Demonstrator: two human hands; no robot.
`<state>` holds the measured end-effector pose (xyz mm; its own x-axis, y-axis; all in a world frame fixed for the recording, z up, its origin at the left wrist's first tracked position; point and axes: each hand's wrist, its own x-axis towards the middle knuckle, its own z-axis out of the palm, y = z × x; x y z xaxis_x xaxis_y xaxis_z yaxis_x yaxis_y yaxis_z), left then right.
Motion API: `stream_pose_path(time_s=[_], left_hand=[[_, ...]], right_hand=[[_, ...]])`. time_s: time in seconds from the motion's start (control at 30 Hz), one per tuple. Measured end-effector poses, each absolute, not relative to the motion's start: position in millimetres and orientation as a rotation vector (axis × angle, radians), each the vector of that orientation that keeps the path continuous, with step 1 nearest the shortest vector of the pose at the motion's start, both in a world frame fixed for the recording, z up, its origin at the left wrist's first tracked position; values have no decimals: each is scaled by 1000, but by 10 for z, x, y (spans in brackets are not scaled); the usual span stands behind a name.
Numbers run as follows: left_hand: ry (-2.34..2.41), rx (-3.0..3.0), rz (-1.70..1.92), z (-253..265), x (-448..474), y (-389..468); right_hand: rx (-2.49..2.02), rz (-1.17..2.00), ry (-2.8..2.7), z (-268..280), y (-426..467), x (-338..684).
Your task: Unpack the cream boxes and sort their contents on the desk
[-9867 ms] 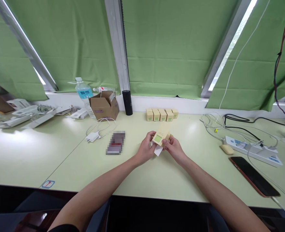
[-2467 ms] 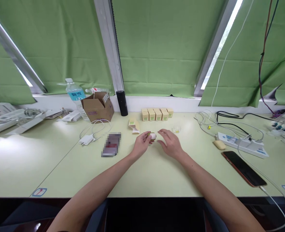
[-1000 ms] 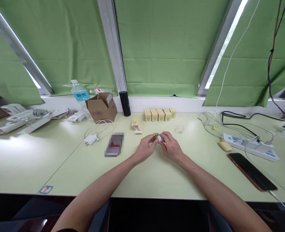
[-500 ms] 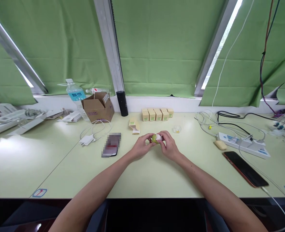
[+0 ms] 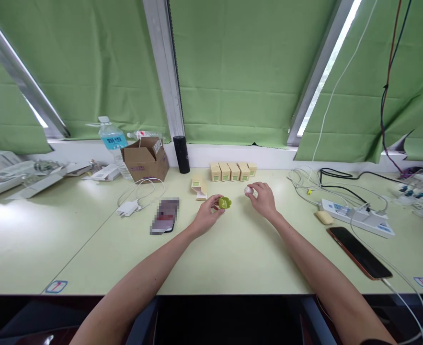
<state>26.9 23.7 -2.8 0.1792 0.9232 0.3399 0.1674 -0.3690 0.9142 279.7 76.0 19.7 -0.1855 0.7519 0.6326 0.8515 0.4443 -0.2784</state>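
My left hand [image 5: 208,215] is closed on a small green case [image 5: 224,202], pinched at its left side. The case's hollow inside faces up and looks scalloped along the rim. To the right, apart from it, my right hand [image 5: 262,200] pinches a small round white piece [image 5: 249,190] between thumb and fingers, held just over the table. Beyond the left hand lies an opened small cardboard box [image 5: 199,188] with its flap out. Several closed small tan boxes [image 5: 233,171] stand in a row at the back, each with a green square on its front.
A phone [image 5: 165,216] lies left of my hands; another phone [image 5: 359,252] with a cable plugged in lies right. Behind that are a power strip [image 5: 357,218] and tangled cables. A brown carton [image 5: 145,160], a black cylinder [image 5: 181,154] and a water bottle [image 5: 113,142] stand at the back left.
The green case and white piece, together between my hands before, are now apart. My right hand moved right and away from me with the white piece, covering the small clear plastic item there.
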Motion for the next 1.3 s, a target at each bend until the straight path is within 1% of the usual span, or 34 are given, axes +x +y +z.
stream_pose_path(time_s=[0.07, 0.13, 0.4, 0.63, 0.73, 0.97, 1.3], left_hand=[[1045, 1687, 1264, -39, 271, 235], [1054, 1686, 1278, -43, 267, 235], [1099, 1676, 1306, -50, 259, 240], [1066, 1669, 1302, -51, 262, 236], [1039, 1665, 1317, -55, 263, 237], [978, 1675, 1335, -39, 289, 211], [868, 1699, 1206, 45, 325, 85]], right_hand=[[-1423, -302, -2128, 153, 902, 2820], [-1448, -360, -2201, 100, 996, 2811], [-1486, -403, -2172, -93, 1029, 2747], [-1472, -400, -2116, -40, 929, 2743], [-1393, -336, -2048, 47, 785, 2703], [-970, -6, -2068, 126, 204, 2389], [-831, 95, -2121, 27, 98, 2310]])
